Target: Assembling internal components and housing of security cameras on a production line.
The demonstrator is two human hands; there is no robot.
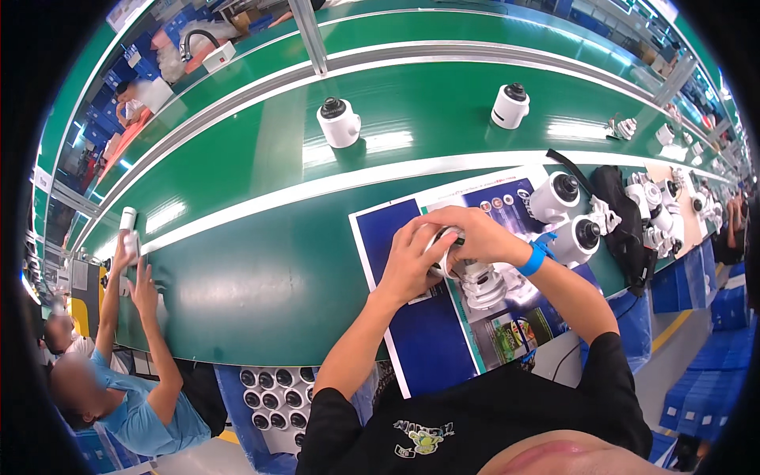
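Observation:
Both of my hands are wrapped round a small white round housing (440,267) with a dark inside, held above a large printed cardboard sheet (412,348). My left hand (410,257) grips its left side, fingers curled over the top. From the right, my right hand (480,234) closes on it with bent fingers, which hide much of the part. A blue wristband (535,257) circles my right wrist. Just below the right hand lies a stack of white ringed plastic parts (484,286). Two white cylindrical units with black tops, one upper (554,196) and one lower (576,239), rest right of my right hand.
Two similar white units, left (339,123) and right (511,106), stand on the green conveyor (427,119) beyond a pale rail. A black bag (613,206) lies at the right. At the left, a co-worker in blue (150,412) reaches over the bench. Several units fill a bin (273,400) below.

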